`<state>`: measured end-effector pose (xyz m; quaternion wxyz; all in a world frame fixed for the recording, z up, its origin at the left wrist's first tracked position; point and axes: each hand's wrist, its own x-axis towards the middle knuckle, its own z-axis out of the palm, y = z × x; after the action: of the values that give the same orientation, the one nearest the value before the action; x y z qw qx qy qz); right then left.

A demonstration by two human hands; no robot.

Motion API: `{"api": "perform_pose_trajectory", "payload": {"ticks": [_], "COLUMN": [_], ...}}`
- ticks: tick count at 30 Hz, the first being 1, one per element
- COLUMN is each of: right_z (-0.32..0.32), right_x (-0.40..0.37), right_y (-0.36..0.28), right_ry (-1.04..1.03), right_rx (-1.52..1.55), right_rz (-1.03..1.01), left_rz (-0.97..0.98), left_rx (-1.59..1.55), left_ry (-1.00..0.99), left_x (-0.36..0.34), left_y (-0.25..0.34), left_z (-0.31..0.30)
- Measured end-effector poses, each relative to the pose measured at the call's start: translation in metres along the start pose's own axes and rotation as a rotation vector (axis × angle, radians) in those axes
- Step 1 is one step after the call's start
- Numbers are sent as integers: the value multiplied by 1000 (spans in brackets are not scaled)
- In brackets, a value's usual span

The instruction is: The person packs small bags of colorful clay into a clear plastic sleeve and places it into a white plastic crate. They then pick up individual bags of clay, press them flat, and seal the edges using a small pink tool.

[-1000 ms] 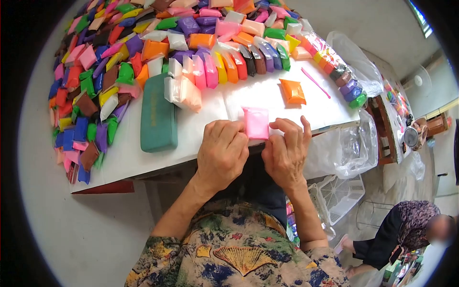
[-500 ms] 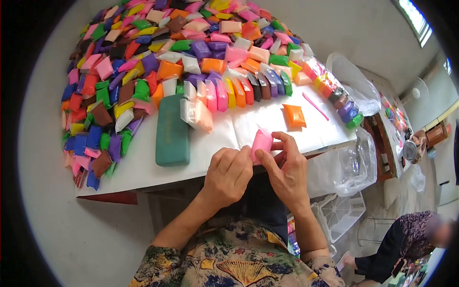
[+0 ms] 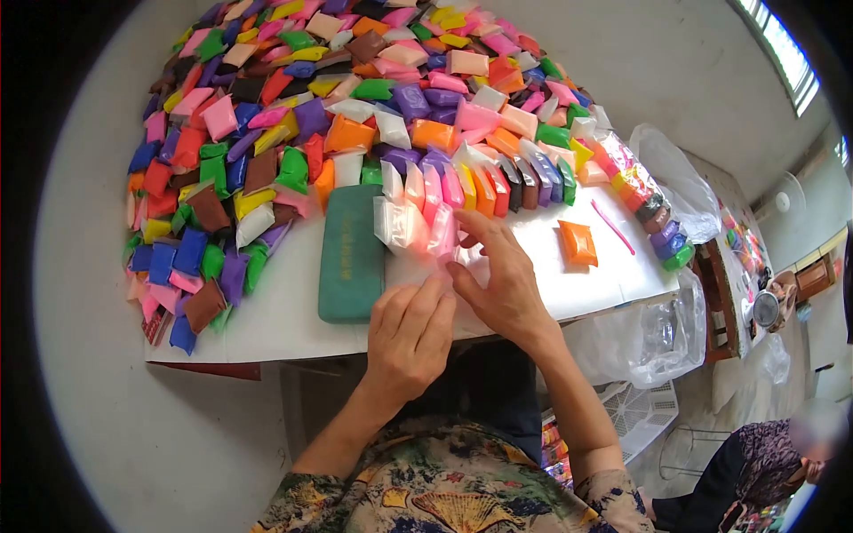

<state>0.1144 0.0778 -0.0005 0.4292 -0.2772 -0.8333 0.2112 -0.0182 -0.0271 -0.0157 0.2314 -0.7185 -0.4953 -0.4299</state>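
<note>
"How do you have the left hand [image 3: 410,339]?"
"I see it back upward, fingers [image 3: 416,313] curled, their tips close to the thumb [image 3: 468,286] of my right hand [image 3: 499,282]."
"And that one?"
"It's a little farther forward, thumb and forefinger [image 3: 484,233] spread apart. My left forearm [image 3: 342,433] slants in from lower left, my right forearm [image 3: 579,400] from lower right."

pink packet [image 3: 442,231]: glossy plastic film | green case [image 3: 348,266]: matt, smooth | clear bag [image 3: 662,342]: crinkled, glossy plastic
</note>
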Motion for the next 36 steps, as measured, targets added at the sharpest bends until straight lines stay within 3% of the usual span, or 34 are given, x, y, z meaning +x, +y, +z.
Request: {"api": "perform_pose_trajectory", "payload": {"ticks": [6,14,18,22,36], "right_z": [7,15,13,14,15], "right_x": [5,4,-1,2,3], "right_y": [-1,0,-2,-1,0], "right_ry": [-67,4,-34,-22,-22], "right_rx": [-18,-156,-126,-159,-277], "right_rz": [25,20,77,30,-23], "left_rz": [-82,-283,-427,-620,-629], "left_rx": [-42,-2,125,-17,-56], "left_ry": [-20,71,-86,-199,-191], "left_x": [-13,-9,3,-2,-4], "left_y": [-10,-29,-37,-38,-34], "left_z": [-10,-34,-49,-48,-46]}}
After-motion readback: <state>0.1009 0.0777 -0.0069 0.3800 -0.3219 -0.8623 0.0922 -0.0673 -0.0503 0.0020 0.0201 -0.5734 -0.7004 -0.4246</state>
